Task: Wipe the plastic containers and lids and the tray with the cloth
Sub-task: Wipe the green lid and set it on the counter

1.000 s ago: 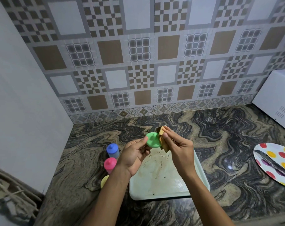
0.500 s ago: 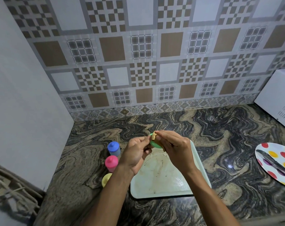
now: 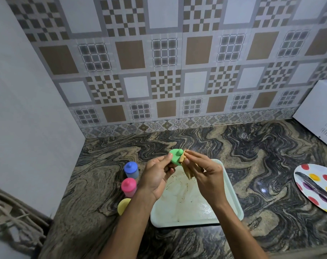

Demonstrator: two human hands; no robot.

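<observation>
My left hand (image 3: 157,174) pinches a round green lid (image 3: 174,156) with a small knob, held up above the tray. My right hand (image 3: 205,174) grips a tan cloth (image 3: 188,170) and presses it against the lid's right edge. Below both hands lies a pale green rectangular tray (image 3: 231,202), smeared with dark marks. To the tray's left stand a container with a blue lid (image 3: 131,169) and a container with a pink lid (image 3: 128,186). A yellow lid (image 3: 123,206) shows beside my left forearm, partly hidden.
The marbled stone counter (image 3: 261,156) meets a tiled wall behind and a plain grey wall on the left. A white appliance (image 3: 319,113) stands at the far right. A polka-dot plate (image 3: 319,189) with a dark utensil on it lies at the right edge.
The cloth has slid from over the lid to its right edge, so the green lid's top and knob show again. Both hands stay above the tray.
</observation>
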